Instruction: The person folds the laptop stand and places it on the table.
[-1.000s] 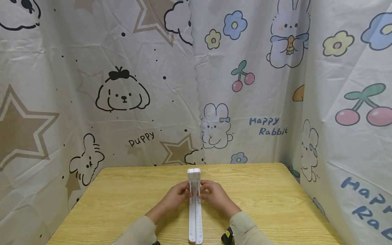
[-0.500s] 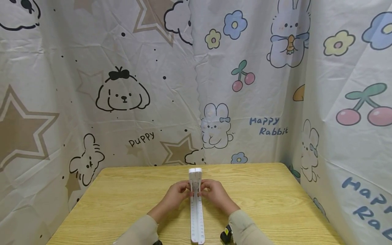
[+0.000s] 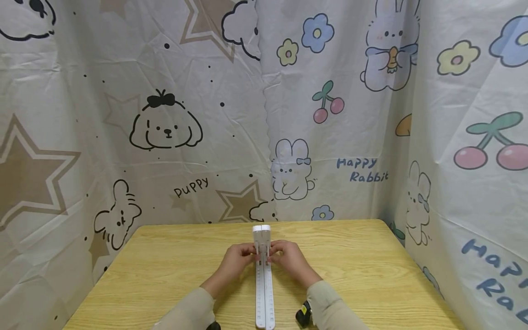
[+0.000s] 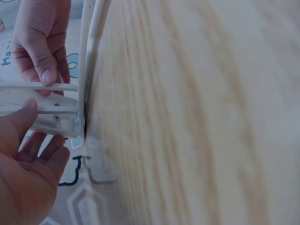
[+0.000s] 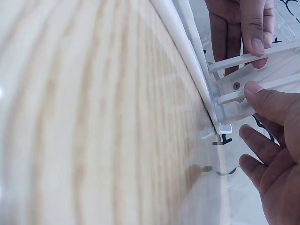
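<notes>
A white plastic folding stand (image 3: pixel 264 293), with two long slotted bars side by side, lies lengthwise on the wooden table. Its far end rises from the tabletop and carries two thin struts (image 4: pixel 51 110). My left hand (image 3: pixel 236 266) pinches the left strut, thumb on top and the other fingers curled below. From the other side my right hand (image 3: pixel 292 262) pinches the right strut (image 5: pixel 262 90) in the same way. Small screws (image 5: pixel 236 86) show on the raised part between the struts. In the head view, the fingertips are partly hidden behind the stand.
The wooden table (image 3: pixel 177 256) reaches back to a patterned cloth (image 3: pixel 231 137) that hangs behind it and along both sides. A small black and yellow device (image 3: pixel 304 315) sits by the right sleeve (image 3: pixel 330 302).
The stand has shifted very slightly between the hands. Both hands have crept a little toward the far end, keeping their pinch on the struts.
</notes>
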Motion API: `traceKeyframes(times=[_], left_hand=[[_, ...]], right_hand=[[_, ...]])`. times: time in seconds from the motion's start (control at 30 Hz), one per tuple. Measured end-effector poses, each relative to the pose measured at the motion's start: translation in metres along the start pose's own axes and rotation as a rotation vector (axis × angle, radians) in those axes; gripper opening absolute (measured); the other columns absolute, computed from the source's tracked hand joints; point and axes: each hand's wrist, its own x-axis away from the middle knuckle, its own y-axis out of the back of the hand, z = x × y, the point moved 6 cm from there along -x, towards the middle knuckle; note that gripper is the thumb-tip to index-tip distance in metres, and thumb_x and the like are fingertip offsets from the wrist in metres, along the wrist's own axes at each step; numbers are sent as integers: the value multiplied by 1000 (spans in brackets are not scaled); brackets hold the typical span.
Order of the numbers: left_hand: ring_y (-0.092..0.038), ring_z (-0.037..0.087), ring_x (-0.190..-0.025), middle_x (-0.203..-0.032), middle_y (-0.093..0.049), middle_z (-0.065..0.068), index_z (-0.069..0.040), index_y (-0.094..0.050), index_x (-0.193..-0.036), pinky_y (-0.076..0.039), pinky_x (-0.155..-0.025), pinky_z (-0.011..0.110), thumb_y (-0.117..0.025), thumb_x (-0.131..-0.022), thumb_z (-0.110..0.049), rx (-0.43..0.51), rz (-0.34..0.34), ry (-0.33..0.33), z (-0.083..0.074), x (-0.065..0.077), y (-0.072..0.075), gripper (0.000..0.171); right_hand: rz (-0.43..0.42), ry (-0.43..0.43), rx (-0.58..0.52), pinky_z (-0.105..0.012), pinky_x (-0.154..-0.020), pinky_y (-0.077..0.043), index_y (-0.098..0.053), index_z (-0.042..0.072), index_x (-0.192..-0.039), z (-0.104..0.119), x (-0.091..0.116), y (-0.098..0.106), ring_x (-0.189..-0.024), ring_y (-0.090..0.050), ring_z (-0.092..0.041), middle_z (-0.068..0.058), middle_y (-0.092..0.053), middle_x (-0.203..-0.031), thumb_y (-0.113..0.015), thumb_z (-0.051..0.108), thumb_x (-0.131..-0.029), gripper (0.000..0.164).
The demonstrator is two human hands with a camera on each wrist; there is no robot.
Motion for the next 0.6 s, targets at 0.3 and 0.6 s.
traceKeyframes(times=[0.3, 0.6], left_hand=[[-63, 33, -125, -125, -72, 12, -2, -78, -90, -54, -103, 48, -79, -89, -7, 38, -38, 94, 4, -2, 2, 5], [-68, 20, -100, -104, -76, 5, -6, -72, -87, -59, -85, 34, -83, -86, -11, 20, -90, 123, 9, -5, 6, 12]], right_hand=[[-18, -68, -19, -49, -103, -53, -80, 11, -84, -2, -2, 0, -119, -66, -30, -5, -75, -119, -83, 8, -83, 4], [-87, -181, -113, -50, -102, -53, -73, 15, -74, -11, -1, 2, -115, -68, -30, -6, -76, -114, -86, 14, -81, 15]])
